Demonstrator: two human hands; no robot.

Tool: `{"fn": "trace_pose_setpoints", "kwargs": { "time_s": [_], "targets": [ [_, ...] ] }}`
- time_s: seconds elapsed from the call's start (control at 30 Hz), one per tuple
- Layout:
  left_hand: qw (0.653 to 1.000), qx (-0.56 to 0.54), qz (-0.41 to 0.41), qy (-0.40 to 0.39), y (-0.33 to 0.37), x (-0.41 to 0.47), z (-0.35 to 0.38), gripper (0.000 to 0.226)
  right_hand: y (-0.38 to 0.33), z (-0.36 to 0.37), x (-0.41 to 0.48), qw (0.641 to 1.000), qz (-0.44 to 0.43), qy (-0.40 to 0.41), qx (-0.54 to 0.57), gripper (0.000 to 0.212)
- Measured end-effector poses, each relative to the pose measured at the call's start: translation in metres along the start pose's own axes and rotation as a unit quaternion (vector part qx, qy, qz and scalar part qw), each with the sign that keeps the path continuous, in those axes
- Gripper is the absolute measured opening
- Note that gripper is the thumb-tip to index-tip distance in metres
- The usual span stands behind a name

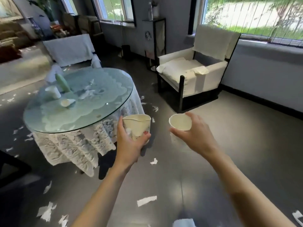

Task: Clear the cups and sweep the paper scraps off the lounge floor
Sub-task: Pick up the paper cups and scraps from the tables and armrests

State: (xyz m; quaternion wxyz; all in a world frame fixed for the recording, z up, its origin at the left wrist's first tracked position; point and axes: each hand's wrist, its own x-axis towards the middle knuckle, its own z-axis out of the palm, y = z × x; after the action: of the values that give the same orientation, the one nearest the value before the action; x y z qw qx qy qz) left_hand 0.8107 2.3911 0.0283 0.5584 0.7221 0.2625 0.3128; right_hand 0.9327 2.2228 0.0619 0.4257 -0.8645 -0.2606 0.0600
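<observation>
My left hand [129,141] grips a dented white paper cup [137,124] with a red leaf print, held upright just right of the round glass table [49,123]. My right hand [195,133] holds a second white paper cup [180,122], tilted with its mouth toward me. On the table stand an upright paper cup [53,92] and a tipped-over cup [67,102], beside a leaning green bottle [63,82] and some crumpled paper [88,92]. White paper scraps lie on the dark floor, one [146,200] between my forearms and others [46,212] at lower left.
A white lace cloth [73,146] hangs from the table to the floor. A white armchair [193,71] stands by the window at right, another covered chair [70,48] behind the table. A dark shelf stand [155,40] and a sofa [9,45] line the back.
</observation>
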Motion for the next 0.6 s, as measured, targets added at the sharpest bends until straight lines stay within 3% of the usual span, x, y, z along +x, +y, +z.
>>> {"fn": "trace_pose_setpoints", "kwargs": {
  "time_s": [0.2,0.43,0.6],
  "targets": [
    [1.0,-0.003,0.003,-0.023,-0.024,0.212,0.063,0.105,0.018,0.015,0.217,0.999,-0.006,0.041,-0.026,0.084],
    [0.997,0.069,0.024,0.026,-0.041,0.485,0.131,0.103,0.014,0.048,0.516,0.997,-0.073,0.012,-0.034,0.085],
    [0.996,0.075,0.0,0.046,-0.061,0.637,0.161,0.105,0.001,0.082,0.677,0.995,-0.086,-0.045,-0.022,0.083]
  ]
}}
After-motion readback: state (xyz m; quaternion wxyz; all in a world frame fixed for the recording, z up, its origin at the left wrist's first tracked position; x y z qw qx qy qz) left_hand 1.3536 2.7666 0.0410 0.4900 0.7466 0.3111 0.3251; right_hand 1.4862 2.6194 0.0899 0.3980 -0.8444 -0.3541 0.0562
